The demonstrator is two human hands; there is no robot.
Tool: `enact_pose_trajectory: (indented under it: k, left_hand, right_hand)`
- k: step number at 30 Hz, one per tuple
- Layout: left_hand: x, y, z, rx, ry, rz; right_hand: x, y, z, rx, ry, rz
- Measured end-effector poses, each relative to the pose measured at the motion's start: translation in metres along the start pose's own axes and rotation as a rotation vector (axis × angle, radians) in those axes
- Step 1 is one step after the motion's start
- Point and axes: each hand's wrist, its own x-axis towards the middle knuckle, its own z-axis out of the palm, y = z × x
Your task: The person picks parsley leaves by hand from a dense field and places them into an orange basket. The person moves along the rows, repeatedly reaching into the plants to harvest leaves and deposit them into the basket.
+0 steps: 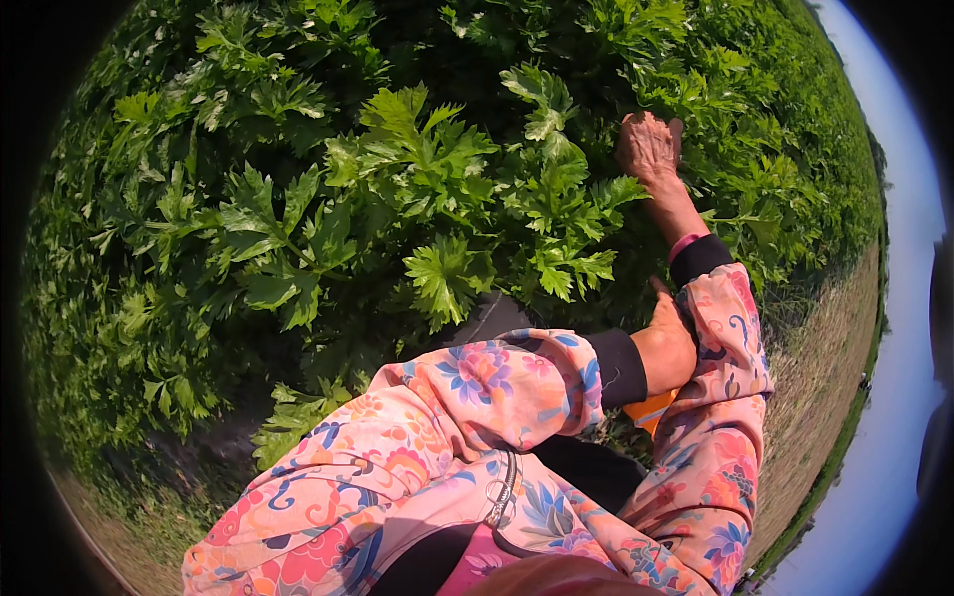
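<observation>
Dense celery plants with broad, toothed green leaves fill the view before me. My right hand reaches in among the leaves at the upper right, back of the hand up. Its fingers bend down out of sight, so any grip is hidden. My left hand crosses my body and lies partly under the right sleeve. One of its fingers points up towards the shaded stems. Just below the left wrist shows an orange object, mostly covered by the sleeves; whether the left hand touches it cannot be seen.
Grey sheeting or ground shows between the plants in front of my left forearm. A strip of dry, straw-coloured ground runs along the right, with a green verge and sky beyond. More dry ground lies at the lower left.
</observation>
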Motion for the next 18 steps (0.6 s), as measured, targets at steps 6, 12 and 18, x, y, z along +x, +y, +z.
enact_pose_trajectory:
  k: [6,12,18]
  left_hand:
    - [-0.011,0.009,-0.017,-0.05,0.107,-0.024]
    - [-0.031,0.01,-0.024,-0.082,0.257,-0.021]
    - [-0.032,0.007,-0.021,-0.042,0.277,-0.037]
  right_hand:
    - [-0.003,0.004,-0.002,-0.102,0.079,-0.007]
    - [0.007,0.05,-0.097,-0.053,0.44,0.049]
    - [-0.041,0.113,-0.122,0.296,0.717,0.151]
